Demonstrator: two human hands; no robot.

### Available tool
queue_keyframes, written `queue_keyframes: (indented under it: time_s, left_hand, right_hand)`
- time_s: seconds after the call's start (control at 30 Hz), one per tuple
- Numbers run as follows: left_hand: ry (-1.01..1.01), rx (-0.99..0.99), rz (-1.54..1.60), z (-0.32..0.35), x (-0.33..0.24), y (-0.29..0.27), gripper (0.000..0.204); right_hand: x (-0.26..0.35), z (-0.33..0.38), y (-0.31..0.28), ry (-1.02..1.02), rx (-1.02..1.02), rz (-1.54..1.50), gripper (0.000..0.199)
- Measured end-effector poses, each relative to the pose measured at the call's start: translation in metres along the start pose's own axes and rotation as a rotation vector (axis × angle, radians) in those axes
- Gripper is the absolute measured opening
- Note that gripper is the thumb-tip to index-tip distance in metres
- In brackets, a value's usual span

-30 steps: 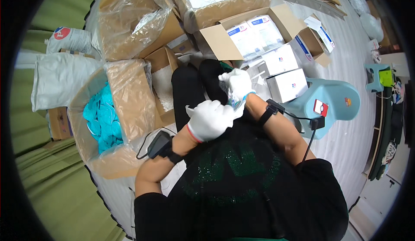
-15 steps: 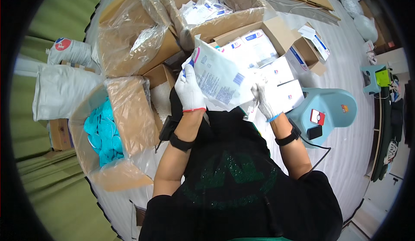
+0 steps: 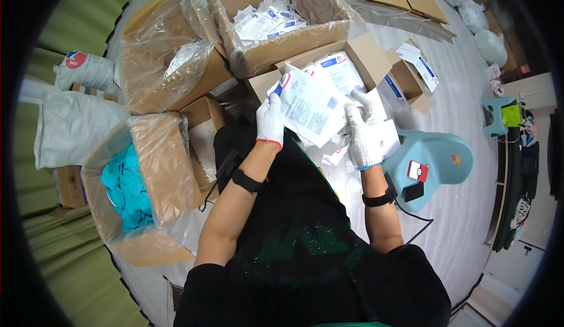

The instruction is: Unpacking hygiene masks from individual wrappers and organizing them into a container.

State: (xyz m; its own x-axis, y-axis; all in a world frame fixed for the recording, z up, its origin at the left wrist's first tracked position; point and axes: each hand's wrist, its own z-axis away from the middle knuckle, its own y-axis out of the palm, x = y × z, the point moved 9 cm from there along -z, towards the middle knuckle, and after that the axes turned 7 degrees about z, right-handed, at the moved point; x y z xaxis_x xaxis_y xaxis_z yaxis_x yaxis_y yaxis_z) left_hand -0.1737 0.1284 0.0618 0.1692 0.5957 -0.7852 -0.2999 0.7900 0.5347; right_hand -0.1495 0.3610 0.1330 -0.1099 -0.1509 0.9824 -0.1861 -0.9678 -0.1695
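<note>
My left hand (image 3: 271, 121), in a white knit glove, pinches the left edge of a white printed plastic pouch (image 3: 309, 105). The pouch is tilted over the near side of an open carton (image 3: 367, 60), in which similar white and blue packs (image 3: 339, 71) lie. Close to the pouch's right edge is my right hand (image 3: 365, 128), gloved as well, its fingers stretched out and apart. White boxes (image 3: 388, 141) sit partly behind that hand. Small white pieces (image 3: 335, 155) lie below the pouch, too small to make out.
Beyond the carton stands a large box (image 3: 282, 51) holding white packets (image 3: 270, 19). A plastic-lined box (image 3: 167, 174) with teal round pieces (image 3: 126, 189) is at left. On the right, a light-blue stool (image 3: 449, 157) bears a phone (image 3: 413, 192) and a red-and-white box (image 3: 418, 171).
The pouch has moved forward over the carton with my left hand. My right hand has come off its right edge, its fingers now spread. The whole view has shifted slightly.
</note>
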Motion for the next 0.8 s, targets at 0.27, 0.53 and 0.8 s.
queue_keyframes:
  time_s: [0.27, 0.53, 0.8]
  left_hand:
    - [0.037, 0.048, 0.004, -0.035, 0.017, 0.008, 0.053]
    - [-0.366, -0.017, 0.031, -0.008, 0.043, 0.005, 0.064]
    - [-0.406, -0.069, 0.023, -0.003, 0.051, -0.003, 0.061]
  right_hand:
    - [-0.004, -0.032, -0.003, 0.064, 0.008, 0.201, 0.02]
    - [-0.044, -0.092, -0.036, 0.295, -0.076, 0.174, 0.015]
    - [-0.021, -0.114, -0.072, 0.247, -0.116, 0.034, 0.016]
